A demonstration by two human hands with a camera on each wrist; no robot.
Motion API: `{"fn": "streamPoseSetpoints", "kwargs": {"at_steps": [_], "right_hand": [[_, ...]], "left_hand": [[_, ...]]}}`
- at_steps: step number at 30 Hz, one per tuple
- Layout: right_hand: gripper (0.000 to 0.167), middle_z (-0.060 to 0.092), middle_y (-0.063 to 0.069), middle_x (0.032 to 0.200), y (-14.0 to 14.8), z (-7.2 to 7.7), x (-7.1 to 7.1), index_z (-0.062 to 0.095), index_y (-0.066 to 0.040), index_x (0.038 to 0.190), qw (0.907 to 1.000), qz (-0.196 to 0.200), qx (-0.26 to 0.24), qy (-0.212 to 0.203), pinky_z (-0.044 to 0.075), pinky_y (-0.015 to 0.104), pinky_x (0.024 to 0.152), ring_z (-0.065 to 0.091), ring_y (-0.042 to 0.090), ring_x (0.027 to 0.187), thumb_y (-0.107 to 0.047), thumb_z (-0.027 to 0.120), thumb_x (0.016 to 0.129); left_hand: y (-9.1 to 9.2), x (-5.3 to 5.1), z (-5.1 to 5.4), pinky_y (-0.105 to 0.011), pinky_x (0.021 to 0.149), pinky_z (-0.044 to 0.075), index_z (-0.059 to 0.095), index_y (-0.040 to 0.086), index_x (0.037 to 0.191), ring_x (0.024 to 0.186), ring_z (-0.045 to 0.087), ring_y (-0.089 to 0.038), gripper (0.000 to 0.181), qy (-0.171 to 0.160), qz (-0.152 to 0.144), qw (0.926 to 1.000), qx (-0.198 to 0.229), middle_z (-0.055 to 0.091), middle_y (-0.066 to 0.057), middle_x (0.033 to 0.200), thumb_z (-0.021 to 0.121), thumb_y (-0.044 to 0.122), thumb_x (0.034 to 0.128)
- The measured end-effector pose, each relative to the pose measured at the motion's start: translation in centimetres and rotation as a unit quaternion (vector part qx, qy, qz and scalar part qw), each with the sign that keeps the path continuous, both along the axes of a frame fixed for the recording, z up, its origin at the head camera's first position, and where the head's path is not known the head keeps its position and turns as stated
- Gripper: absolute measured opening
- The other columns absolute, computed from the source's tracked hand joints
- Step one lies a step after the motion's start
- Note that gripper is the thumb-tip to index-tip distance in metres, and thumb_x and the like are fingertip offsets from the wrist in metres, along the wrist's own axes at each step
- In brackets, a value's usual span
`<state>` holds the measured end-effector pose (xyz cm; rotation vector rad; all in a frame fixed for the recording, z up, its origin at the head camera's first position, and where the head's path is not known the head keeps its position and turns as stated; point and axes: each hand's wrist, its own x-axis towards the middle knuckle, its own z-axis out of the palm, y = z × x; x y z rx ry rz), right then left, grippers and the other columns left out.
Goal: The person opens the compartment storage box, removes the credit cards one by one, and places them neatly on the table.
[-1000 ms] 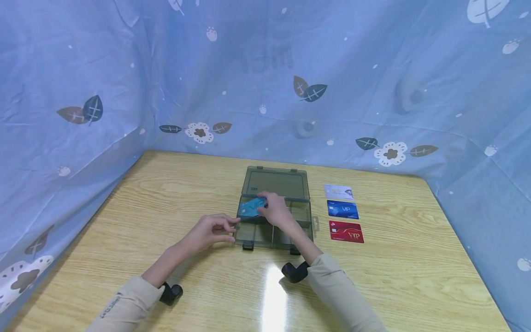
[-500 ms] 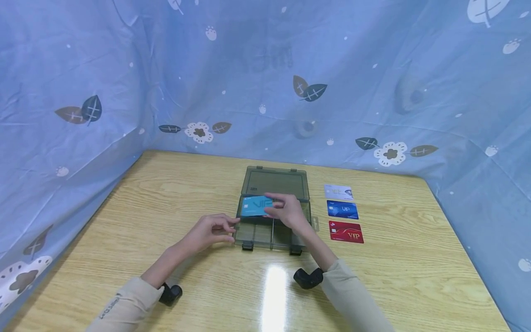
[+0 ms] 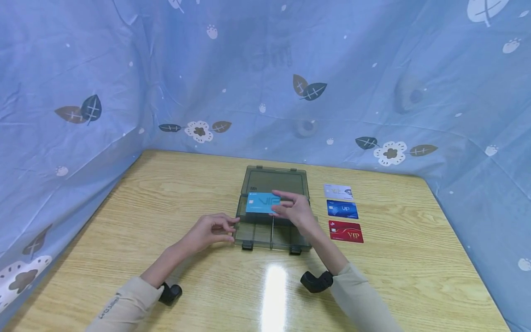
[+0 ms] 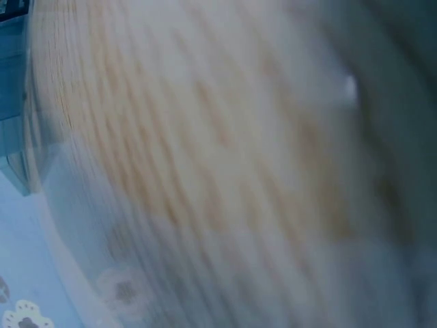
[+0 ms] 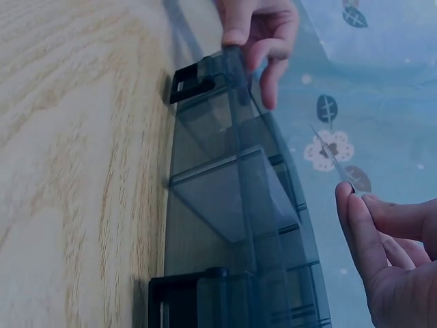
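Note:
A light-blue VIP card [image 3: 262,203] is pinched at its right end by my right hand [image 3: 299,213], held above the back compartments of the see-through grey divided plastic box [image 3: 263,233]. In the right wrist view the card [image 5: 328,154] appears nearly edge-on between thumb and fingers, apart from the box [image 5: 205,178]. The box's lid [image 3: 275,180] lies open toward the back. My left hand [image 3: 210,229] holds the box's left end with thumb and curled fingers; this grip [image 5: 259,34] shows in the right wrist view. The left wrist view is blurred, with the box [image 4: 12,96] at its left edge.
Right of the box lie a silver card [image 3: 338,192], a blue VIP card [image 3: 342,209] and a red VIP card [image 3: 346,231] in a column on the wooden table [image 3: 406,258]. A blue patterned cloth [image 3: 265,92] hangs behind and at both sides.
My right hand has raised the light-blue card from the back-left compartment and moved it to the right. The card has turned from tilted to level. My left hand stays at the box's left end.

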<state>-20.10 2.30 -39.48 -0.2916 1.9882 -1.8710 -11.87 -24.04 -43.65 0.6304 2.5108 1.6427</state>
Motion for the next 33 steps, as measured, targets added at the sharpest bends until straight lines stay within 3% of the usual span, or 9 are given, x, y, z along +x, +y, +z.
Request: {"fn": "streamPoseSetpoints", "kwargs": {"at_steps": [6, 11, 19, 24, 29, 31, 33], "right_hand": [[0.047, 0.066, 0.024, 0.111, 1.0, 0.4, 0.4, 0.053, -0.003, 0.135, 0.9999, 0.005, 0.01, -0.006, 0.057, 0.036, 0.086, 0.067, 0.029, 0.098, 0.003, 0.064, 0.09], [0.047, 0.064, 0.024, 0.116, 2.1, 0.5, 0.9, 0.053, -0.005, 0.136, 0.9995, -0.006, 0.01, -0.029, 0.057, 0.034, 0.086, 0.068, 0.027, 0.097, 0.0, 0.064, 0.091], [0.046, 0.072, 0.014, 0.097, 4.2, 0.0, 1.6, 0.051, -0.004, 0.137, 0.9991, -0.014, -0.023, -0.034, 0.055, 0.037, 0.09, 0.071, 0.02, 0.088, -0.002, 0.063, 0.092], [0.049, 0.074, 0.01, 0.09, 6.0, -0.2, 2.0, 0.048, -0.003, 0.139, 0.9993, -0.006, -0.014, -0.034, 0.05, 0.04, 0.098, 0.069, 0.02, 0.093, -0.004, 0.064, 0.092], [0.051, 0.059, 0.022, 0.125, 7.6, -0.2, 2.5, 0.047, -0.001, 0.139, 0.9994, 0.002, 0.008, -0.033, 0.036, 0.051, 0.11, 0.048, 0.034, 0.127, -0.006, 0.065, 0.092], [0.051, 0.049, 0.022, 0.138, 8.0, -0.2, 2.6, 0.047, -0.001, 0.139, 0.9993, 0.003, 0.009, -0.035, 0.038, 0.047, 0.109, 0.036, 0.037, 0.135, -0.006, 0.065, 0.091], [0.052, 0.056, 0.02, 0.132, 8.4, -0.2, 2.8, 0.048, -0.002, 0.139, 0.9992, 0.002, 0.008, -0.039, 0.043, 0.041, 0.105, 0.038, 0.038, 0.133, -0.007, 0.067, 0.09]], "left_hand": [[0.0, 0.0, 0.0, -0.025, 0.091, 0.053, 0.067, 0.003, 0.083, 0.101, 0.065, -0.03, 0.012, 0.0, 0.002, 1.0, -0.001, 0.061, -0.023, 0.121, 0.077, 0.001, 0.076], [0.0, 0.0, 0.0, -0.025, 0.091, 0.053, 0.067, 0.004, 0.083, 0.1, 0.066, -0.029, 0.012, -0.004, 0.002, 1.0, 0.004, 0.06, -0.024, 0.122, 0.077, 0.0, 0.0761], [0.0, 0.0, 0.0, -0.025, 0.09, 0.053, 0.067, 0.002, 0.083, 0.099, 0.066, -0.028, 0.013, -0.006, 0.005, 1.0, 0.002, 0.06, -0.024, 0.122, 0.077, 0.0, 0.0757], [0.0, 0.0, 0.0, -0.026, 0.091, 0.053, 0.067, 0.002, 0.083, 0.1, 0.066, -0.029, 0.012, -0.009, 0.003, 0.9999, 0.007, 0.06, -0.024, 0.122, 0.077, 0.0, 0.0761], [-0.1, 0.1, 0.1, -0.027, 0.092, 0.053, 0.067, 0.001, 0.083, 0.101, 0.066, -0.03, 0.013, -0.009, 0.001, 0.9999, 0.007, 0.059, -0.025, 0.122, 0.077, 0.0, 0.0762], [0.0, 0.0, 0.1, -0.027, 0.091, 0.053, 0.067, 0.001, 0.084, 0.101, 0.066, -0.03, 0.012, -0.008, 0.001, 0.9999, 0.006, 0.059, -0.025, 0.122, 0.077, 0.001, 0.0764], [0.0, 0.0, 0.1, -0.027, 0.091, 0.053, 0.067, 0.001, 0.084, 0.1, 0.066, -0.03, 0.012, -0.007, -0.001, 0.9999, 0.007, 0.059, -0.025, 0.122, 0.077, 0.0, 0.0766]]}}
